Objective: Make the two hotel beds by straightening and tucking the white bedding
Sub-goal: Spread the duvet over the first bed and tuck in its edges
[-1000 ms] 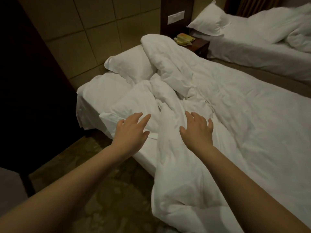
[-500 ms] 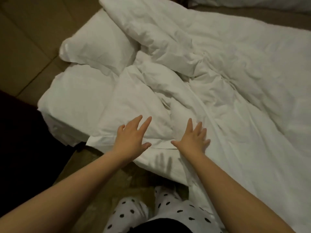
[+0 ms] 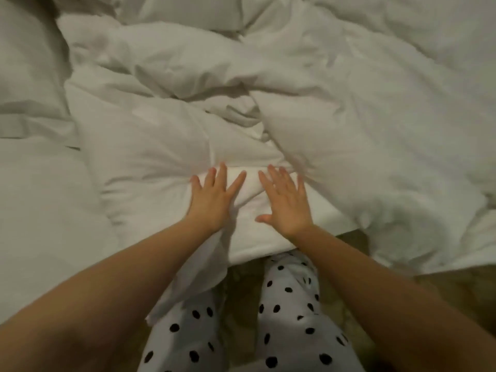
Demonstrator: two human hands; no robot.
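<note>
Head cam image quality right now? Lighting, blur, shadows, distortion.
Head view: dim, warm light, the white crumpled duvet reads grey-beige; fabric soft and smeared, worst toward top and right; left hand and right hand lie flat, fingers spread, fairly sharp, each casting a short shadow; wide-angle stretch enlarges the forearms at the bottom corners; no glare.

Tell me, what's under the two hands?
Both the left hand and right hand lie open and flat on the crumpled white duvet at the bed's edge. Whatever lies beneath that duvet is covered.
</note>
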